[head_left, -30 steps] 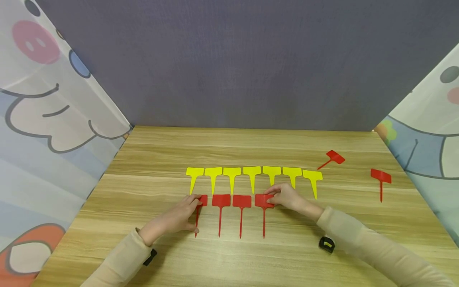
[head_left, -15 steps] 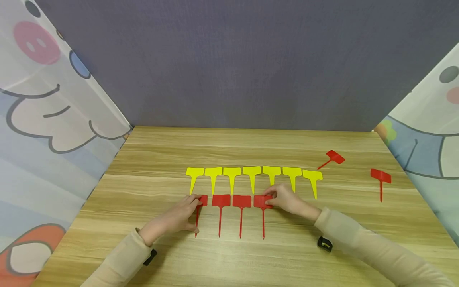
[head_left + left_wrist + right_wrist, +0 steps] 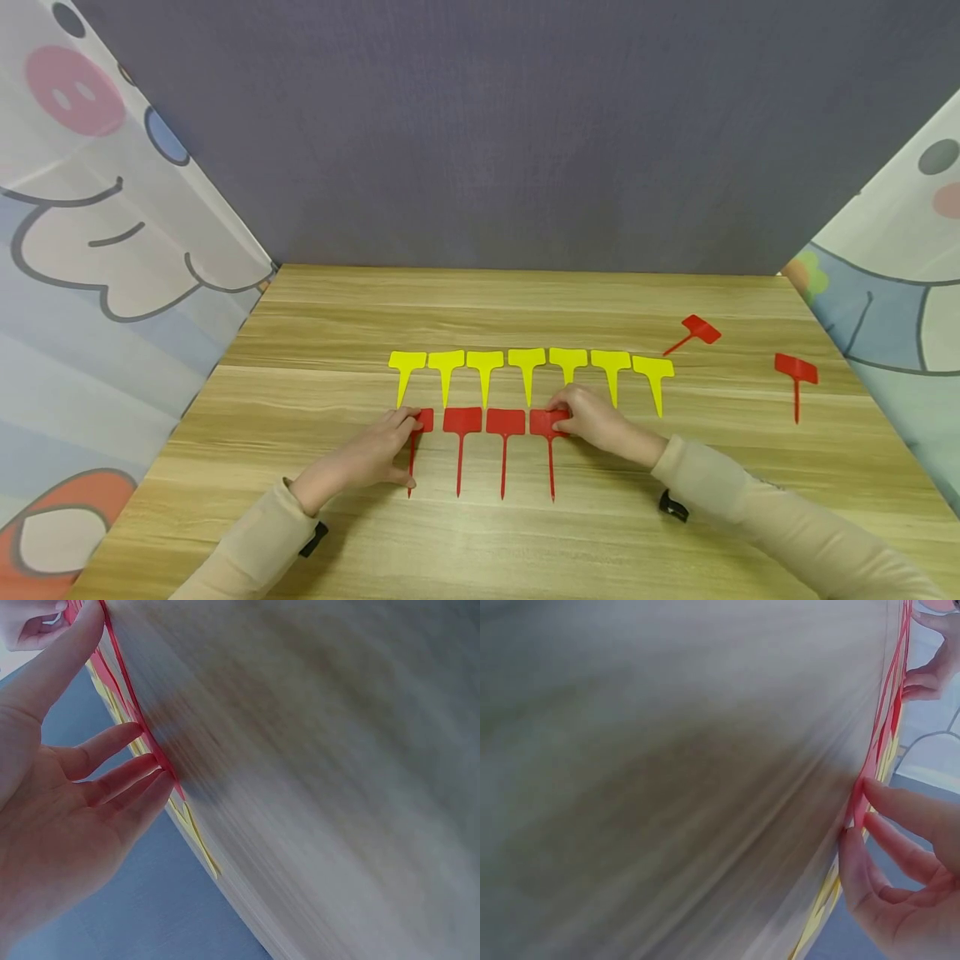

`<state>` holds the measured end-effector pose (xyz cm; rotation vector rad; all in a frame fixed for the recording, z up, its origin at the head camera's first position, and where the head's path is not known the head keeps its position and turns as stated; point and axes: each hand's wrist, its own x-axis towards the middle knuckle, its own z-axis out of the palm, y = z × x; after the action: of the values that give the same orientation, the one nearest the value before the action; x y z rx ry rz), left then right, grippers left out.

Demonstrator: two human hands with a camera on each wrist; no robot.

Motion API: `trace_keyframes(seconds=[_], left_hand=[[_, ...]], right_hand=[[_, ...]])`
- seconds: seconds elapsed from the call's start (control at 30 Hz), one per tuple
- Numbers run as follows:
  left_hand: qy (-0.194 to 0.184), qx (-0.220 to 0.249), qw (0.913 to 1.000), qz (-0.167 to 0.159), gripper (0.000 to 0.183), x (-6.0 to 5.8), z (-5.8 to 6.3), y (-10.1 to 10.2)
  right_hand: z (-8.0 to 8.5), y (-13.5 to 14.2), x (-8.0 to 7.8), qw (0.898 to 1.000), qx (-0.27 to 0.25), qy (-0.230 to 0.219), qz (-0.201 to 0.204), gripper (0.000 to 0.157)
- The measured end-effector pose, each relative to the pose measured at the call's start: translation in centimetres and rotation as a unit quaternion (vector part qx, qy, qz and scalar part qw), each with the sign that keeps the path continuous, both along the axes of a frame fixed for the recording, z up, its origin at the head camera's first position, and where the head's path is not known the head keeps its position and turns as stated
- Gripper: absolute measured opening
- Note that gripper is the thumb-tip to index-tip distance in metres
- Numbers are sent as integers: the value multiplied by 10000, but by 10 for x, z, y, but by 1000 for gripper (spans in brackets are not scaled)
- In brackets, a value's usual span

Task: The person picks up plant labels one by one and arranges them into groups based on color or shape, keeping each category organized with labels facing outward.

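Note:
In the head view, my left hand (image 3: 366, 454) rests on the leftmost red T-shaped plant label (image 3: 427, 421), its fingers over the plate and its thumb by the stem's tip. The left wrist view shows those fingers nearly straight. My right hand (image 3: 594, 419) pinches the right side of the fourth red plant label (image 3: 541, 422), thumb on the plate and fingertips at its edge; the pinch also shows in the right wrist view on the red plate (image 3: 859, 804). Between the hands lie two more red labels (image 3: 462, 420), (image 3: 506, 422), stems toward me.
Beyond the red row runs a row of several yellow plant labels (image 3: 527, 358), stems also toward me. Two loose red labels (image 3: 702, 328), (image 3: 797, 367) lie at the right of the wooden table (image 3: 337, 317). A grey panel (image 3: 480, 133) stands behind it.
My right hand has shifted slightly left, sliding the fourth red plant label a little toward the third. My left hand has stayed in place.

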<state>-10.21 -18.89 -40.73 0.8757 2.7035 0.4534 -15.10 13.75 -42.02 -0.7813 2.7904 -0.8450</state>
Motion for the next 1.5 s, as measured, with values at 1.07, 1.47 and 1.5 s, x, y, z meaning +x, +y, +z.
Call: trace_keyframes(seconds=[1.07,1.47,1.5], left_hand=[[42,76,9999,-86,67,-1,-2,-1],[89,71,9999,-104,66,0,-1,-1],[101,73,9999,-106,66,0,-1,-1]], right_hand=[[23,35,-12,9980,-345,378,-366,19],[23,73,-30,9938,-611,646,-667,17],[22,77,-32,9932,-647,683,-685,17]])
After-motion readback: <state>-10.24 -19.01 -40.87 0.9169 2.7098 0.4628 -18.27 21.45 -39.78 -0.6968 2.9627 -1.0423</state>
